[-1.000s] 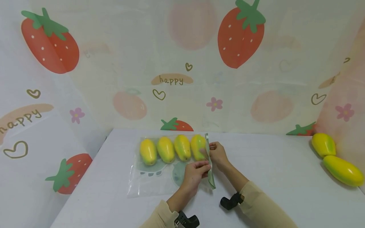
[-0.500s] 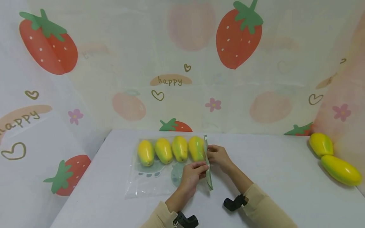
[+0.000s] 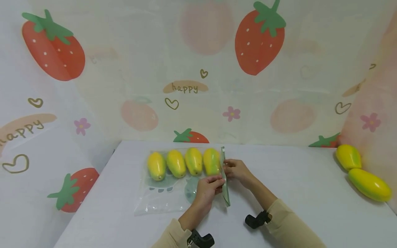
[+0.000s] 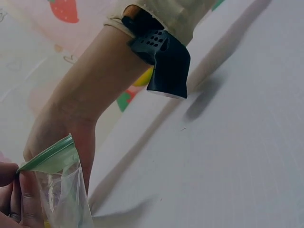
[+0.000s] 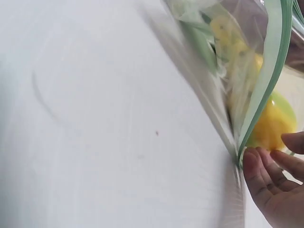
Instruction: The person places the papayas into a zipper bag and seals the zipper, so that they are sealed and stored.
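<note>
A clear zip bag [image 3: 164,203] with a green zip edge [image 3: 225,193] lies on the table, its mouth facing right. Several glossy yellow-green fruits [image 3: 193,162], papaya-like in shape, sit in a row inside its far half. My left hand [image 3: 206,191] pinches the zip edge near its middle; the left wrist view shows that bag corner [image 4: 52,154] raised beside the fingers [image 4: 31,199]. Farther along the same edge, my right hand [image 3: 238,170] grips it from the right with bent fingers. In the right wrist view its fingertips [image 5: 251,161] are at the zip's end, partly overlapped.
Two more yellow-green fruits [image 3: 369,185] lie at the table's right edge by the side wall. White cloth covers the table [image 3: 297,193]. A strawberry-printed backdrop [image 3: 260,113] rises behind it. A black wrist camera [image 3: 257,220] is strapped to each forearm.
The bag and its fruits have shifted slightly left in the head view. My right hand has come a little nearer along the zip edge, while my left hand keeps its pinch.
</note>
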Demonstrator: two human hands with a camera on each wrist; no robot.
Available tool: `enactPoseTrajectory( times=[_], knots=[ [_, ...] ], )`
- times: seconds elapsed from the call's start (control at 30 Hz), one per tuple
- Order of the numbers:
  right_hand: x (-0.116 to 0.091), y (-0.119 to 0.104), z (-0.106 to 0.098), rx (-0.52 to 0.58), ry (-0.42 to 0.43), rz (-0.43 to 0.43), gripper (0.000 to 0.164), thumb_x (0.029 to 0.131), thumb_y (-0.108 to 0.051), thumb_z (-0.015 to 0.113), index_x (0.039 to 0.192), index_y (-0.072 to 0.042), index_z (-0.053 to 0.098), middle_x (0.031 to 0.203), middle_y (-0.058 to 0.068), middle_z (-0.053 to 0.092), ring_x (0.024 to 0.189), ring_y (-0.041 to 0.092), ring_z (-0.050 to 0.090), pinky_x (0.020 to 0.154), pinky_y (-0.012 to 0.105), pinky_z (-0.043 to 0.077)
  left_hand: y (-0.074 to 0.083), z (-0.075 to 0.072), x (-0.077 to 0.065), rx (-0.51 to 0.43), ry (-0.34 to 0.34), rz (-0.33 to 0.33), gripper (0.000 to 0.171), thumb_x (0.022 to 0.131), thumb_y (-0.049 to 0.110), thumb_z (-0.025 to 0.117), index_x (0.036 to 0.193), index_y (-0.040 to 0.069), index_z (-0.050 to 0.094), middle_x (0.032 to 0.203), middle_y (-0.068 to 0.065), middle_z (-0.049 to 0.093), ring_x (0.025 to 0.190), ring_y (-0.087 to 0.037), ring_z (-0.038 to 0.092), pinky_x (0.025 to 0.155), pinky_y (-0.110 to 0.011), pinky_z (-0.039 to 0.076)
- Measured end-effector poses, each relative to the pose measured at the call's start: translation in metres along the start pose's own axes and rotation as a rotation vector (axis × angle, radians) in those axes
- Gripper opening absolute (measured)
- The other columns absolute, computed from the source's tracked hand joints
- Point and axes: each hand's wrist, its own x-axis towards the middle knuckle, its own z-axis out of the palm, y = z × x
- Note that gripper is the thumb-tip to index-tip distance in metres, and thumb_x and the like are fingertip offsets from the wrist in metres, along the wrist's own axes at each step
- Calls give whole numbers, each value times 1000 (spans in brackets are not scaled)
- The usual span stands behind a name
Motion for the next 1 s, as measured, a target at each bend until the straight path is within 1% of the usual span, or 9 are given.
enactPoseTrajectory(
  times=[0.13,0.23,0.4,0.67,0.77,1.0],
  knots=[
    [-4,2,-5,-20,-4,16,45,90,-7,57,133,7,53,116,23,65,84,15,65,73,30,58,0,-1,-1,-6,-7,-6,28,87,4,68,110,-11,65,79,6,66,69,-4,60,63,-17,53],
    [-7,1,-11,-36,-5,1,42,92,-8,57,132,6,55,115,23,66,86,18,67,74,32,58,0,-2,-2,-5,-7,-4,28,88,4,68,111,-11,65,80,6,67,69,-5,61,64,-18,54],
    [-15,-1,-23,-87,2,-34,41,93,-9,56,131,6,55,112,25,65,85,22,66,72,31,58,0,-2,-2,-9,1,1,30,88,3,68,113,-13,63,79,5,67,67,-6,62,65,-20,56],
    [-29,-2,-53,-227,31,-64,37,96,-12,57,128,7,56,112,26,64,93,28,66,73,32,57,0,-3,-4,-5,-1,-6,31,87,4,68,113,-13,63,77,5,66,67,-6,63,65,-21,56],
    [-34,-2,-67,-263,41,-63,37,97,-14,57,127,7,56,114,26,63,95,29,65,75,32,57,1,-4,-5,-2,-4,0,31,87,4,68,112,-13,64,78,4,66,67,-6,62,65,-21,56],
    [-48,-4,-96,-332,72,-63,38,98,-17,56,127,7,56,114,27,63,97,31,63,76,31,56,3,-5,-7,3,0,-9,30,87,5,68,112,-11,64,77,4,65,67,-6,62,66,-20,55]
  ],
)
